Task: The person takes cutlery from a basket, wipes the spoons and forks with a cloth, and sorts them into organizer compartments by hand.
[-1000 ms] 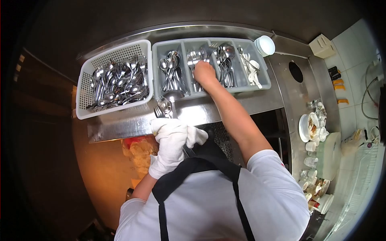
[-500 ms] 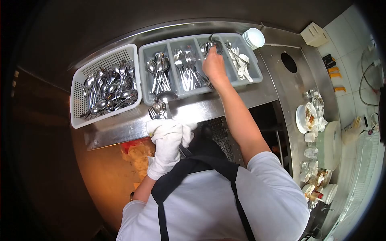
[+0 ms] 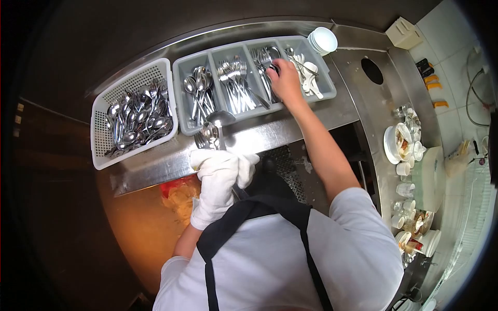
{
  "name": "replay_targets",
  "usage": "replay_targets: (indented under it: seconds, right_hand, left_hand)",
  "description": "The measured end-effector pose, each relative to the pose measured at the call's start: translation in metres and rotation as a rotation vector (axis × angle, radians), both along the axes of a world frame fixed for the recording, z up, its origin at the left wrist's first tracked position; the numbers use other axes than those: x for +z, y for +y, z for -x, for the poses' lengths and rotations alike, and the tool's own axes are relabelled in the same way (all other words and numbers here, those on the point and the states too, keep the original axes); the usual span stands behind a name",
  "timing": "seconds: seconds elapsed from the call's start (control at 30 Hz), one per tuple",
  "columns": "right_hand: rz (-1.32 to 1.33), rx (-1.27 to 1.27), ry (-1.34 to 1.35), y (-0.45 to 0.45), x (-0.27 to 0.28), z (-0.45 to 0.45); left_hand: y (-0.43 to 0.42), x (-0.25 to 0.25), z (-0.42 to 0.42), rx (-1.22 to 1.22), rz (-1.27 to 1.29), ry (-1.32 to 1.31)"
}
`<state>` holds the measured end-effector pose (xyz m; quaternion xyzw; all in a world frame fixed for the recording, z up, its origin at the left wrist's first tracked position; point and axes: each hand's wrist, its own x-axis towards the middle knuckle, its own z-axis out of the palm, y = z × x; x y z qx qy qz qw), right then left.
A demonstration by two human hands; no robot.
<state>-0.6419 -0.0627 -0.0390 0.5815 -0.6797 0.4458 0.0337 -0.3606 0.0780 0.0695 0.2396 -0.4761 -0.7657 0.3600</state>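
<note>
My left hand (image 3: 215, 173), in a white glove, is closed round a bundle of cutlery. Out of its top stick spoons (image 3: 209, 132), a fork (image 3: 199, 140) and a ladle (image 3: 221, 118). A white cloth (image 3: 246, 168) hangs beside that hand. My bare right hand (image 3: 286, 80) is over the third compartment of a grey cutlery tray (image 3: 249, 115), thumb and forefinger apart. Forks (image 3: 264, 55) and a large spoon (image 3: 274, 52) lie there; the hand covers part of them. Other compartments hold spoons (image 3: 198, 88), forks (image 3: 236, 78) and white soup spoons (image 3: 311, 78).
Left of the tray stands a white perforated basket (image 3: 98, 137) heaped with mixed cutlery. Stacked white bowls (image 3: 322, 40) sit at the tray's far right corner. Used dishes (image 3: 399, 142) and cups line the right counter, near a round hole (image 3: 372, 71).
My right hand has shifted slightly right and towards me, its thumb and forefinger now apart. More of the third compartment shows. My left hand still grips the bundle.
</note>
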Motion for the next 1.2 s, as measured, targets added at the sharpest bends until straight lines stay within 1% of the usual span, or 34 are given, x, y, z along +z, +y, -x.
replay_targets:
  seconds: [0.03, 0.07, 0.1, 0.13, 0.17, 0.23, 0.27, 0.33, 0.43, 0.5, 0.53, 0.57, 0.63, 0.67, 0.7, 0.73, 0.77, 0.8, 0.87, 0.9, 0.97, 1.0, 1.03, 1.07, 1.1, 1.17, 1.2]
  right_hand:
    - [-0.074, 0.000, -0.144, 0.028, 0.038, -0.024]
    - [-0.229, 0.189, -0.549, 0.058, 0.060, -0.048]
    - [-0.285, 0.476, -0.856, 0.084, 0.050, -0.063]
    - [-0.179, 0.826, -0.999, 0.106, 0.034, -0.086]
    - [-0.288, 0.945, -0.917, 0.120, 0.038, -0.100]
    - [-0.486, 1.185, -0.713, 0.146, 0.047, -0.129]
    - [-0.553, 1.148, -0.648, 0.151, 0.045, -0.135]
    - [-0.662, 1.133, -0.687, 0.149, 0.032, -0.128]
    - [-0.524, 1.048, -0.291, 0.155, 0.038, -0.104]
    - [-0.562, 0.938, -0.692, 0.168, 0.051, -0.098]
    - [-0.578, 0.881, -0.886, 0.172, 0.061, -0.092]
    - [-0.536, 0.950, -0.966, 0.178, 0.073, -0.082]
    - [-0.572, 0.956, -0.474, 0.177, 0.064, -0.077]
    - [-0.578, 0.936, -0.232, 0.178, 0.054, -0.073]
    - [-0.613, 0.879, -0.122, 0.177, 0.016, -0.062]
    - [-0.671, 0.862, -0.079, 0.180, -0.004, -0.047]
    - [-0.790, 0.844, -0.132, 0.182, 0.011, -0.039]
    - [-0.914, 0.829, -0.190, 0.186, 0.037, -0.032]
    - [-0.966, 0.898, -0.600, 0.190, 0.082, -0.009]
    - [-0.733, 0.896, -0.925, 0.201, 0.065, 0.018]
    - [-0.333, 0.860, -1.568, 0.212, 0.052, 0.040]
    - [-0.192, 0.768, -1.743, 0.209, 0.043, 0.052]
    - [-0.112, 0.624, -1.825, 0.206, 0.034, 0.058]
    - [-0.073, 0.524, -1.826, 0.205, 0.025, 0.063]
    - [-0.056, 0.474, -1.797, 0.206, 0.023, 0.061]
    - [-0.081, 0.390, -1.709, 0.206, 0.023, 0.050]
    - [-0.115, 0.368, -1.644, 0.205, 0.024, 0.043]
  left_hand:
    - [-0.001, 0.016, -0.002, 0.000, -0.015, -0.080]
    - [-0.002, 0.026, -0.005, 0.001, -0.037, -0.162]
    - [-0.003, 0.026, -0.016, 0.015, 0.029, -0.167]
    - [-0.005, 0.026, -0.027, 0.031, 0.094, -0.172]
    - [-0.007, 0.026, -0.038, 0.049, 0.159, -0.178]
    - [-0.003, 0.011, -0.069, 0.215, 0.208, -0.220]
    - [-0.003, 0.010, -0.085, 0.306, 0.288, -0.368]
    - [-0.019, 0.034, -0.107, 0.495, 0.244, -0.477]
    - [-0.037, 0.079, -0.091, 0.694, 0.906, -0.603]
    - [-0.048, 0.105, -0.080, 0.810, 1.354, -0.667]
    - [-0.051, 0.111, -0.078, 0.864, 1.489, -0.692]
    - [-0.054, 0.117, -0.076, 0.930, 1.622, -0.716]
    - [-0.054, 0.126, -0.080, 0.970, 1.685, -0.737]
    - [-0.054, 0.132, -0.085, 0.944, 1.706, -0.734]
    - [-0.059, 0.132, -0.090, 0.964, 1.710, -0.721]
    - [-0.064, 0.132, -0.096, 0.984, 1.713, -0.708]
    - [-0.074, 0.124, -0.107, 1.046, 1.694, -0.700]
    - [-0.074, 0.122, -0.114, 1.044, 1.607, -0.700]
    - [-0.076, 0.120, -0.127, 1.045, 1.433, -0.695]
    - [-0.083, 0.114, -0.133, 1.070, 1.315, -0.569]
    - [-0.084, 0.110, -0.128, 1.039, 1.069, -0.276]
    - [-0.079, 0.111, -0.117, 0.991, 0.944, -0.108]
    - [-0.075, 0.110, -0.110, 0.947, 0.848, -0.036]
    - [-0.072, 0.108, -0.102, 0.909, 0.751, 0.038]
    - [-0.069, 0.104, -0.098, 0.886, 0.687, 0.017]
    - [-0.050, 0.097, -0.082, 0.842, 0.442, -0.046]
    - [-0.043, 0.095, -0.068, 0.818, 0.275, -0.076]
